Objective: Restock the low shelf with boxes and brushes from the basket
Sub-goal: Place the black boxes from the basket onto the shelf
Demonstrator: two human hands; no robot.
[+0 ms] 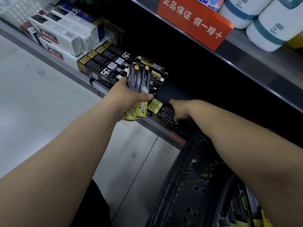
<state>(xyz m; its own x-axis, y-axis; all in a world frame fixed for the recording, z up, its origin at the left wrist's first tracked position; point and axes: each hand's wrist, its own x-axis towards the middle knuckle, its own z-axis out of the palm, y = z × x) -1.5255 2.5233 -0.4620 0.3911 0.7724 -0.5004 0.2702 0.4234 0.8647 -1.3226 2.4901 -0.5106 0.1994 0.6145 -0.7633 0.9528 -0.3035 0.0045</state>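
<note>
Boxes [139,79], a black-and-yellow pair, are gripped upright by the left hand [126,97] at the near edge of the low shelf [155,128]. The right hand [180,108] is rested on shelved boxes [162,112] just right, its grip not discernible. Shelving is judged in hand: the pair must next be laid flat beside them.

— What can you read from your end?
— On the orange sign [195,22] I read 正品保证 假一赔十 in white. The yellow-ended boxes [155,106] carry 爵士. One white bottle [239,7] says 500ml. The finer print is too blurred for me.
</note>
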